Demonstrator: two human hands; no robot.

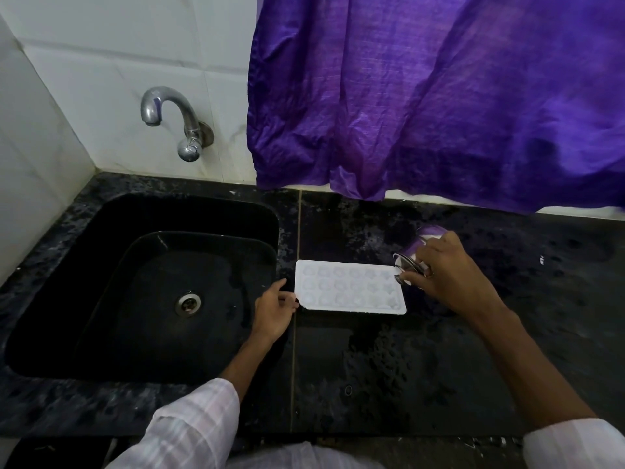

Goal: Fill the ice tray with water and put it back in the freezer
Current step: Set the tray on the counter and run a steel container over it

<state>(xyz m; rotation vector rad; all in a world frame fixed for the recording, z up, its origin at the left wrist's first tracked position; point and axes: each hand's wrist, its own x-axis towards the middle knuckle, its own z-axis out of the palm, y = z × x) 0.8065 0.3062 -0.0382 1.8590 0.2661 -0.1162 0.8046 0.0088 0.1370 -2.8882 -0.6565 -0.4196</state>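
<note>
Here, the right hand [449, 275], fingers clamped on a tilted steel cup [411, 262], holds it over a white ice tray [348, 286] on the black desk [473, 350]; left-hand [272, 313] fingers pinch the tray's corner.

I see the ice tray [350, 286] flat on the counter [507, 333], just right of the sink [101, 265]. My left hand [272, 311] touches its left end, my right hand [453, 274] tips a cup [411, 258] over its right end. The tap [169, 120] sits behind the sink, a curtain [439, 96] behind the tray.
</note>
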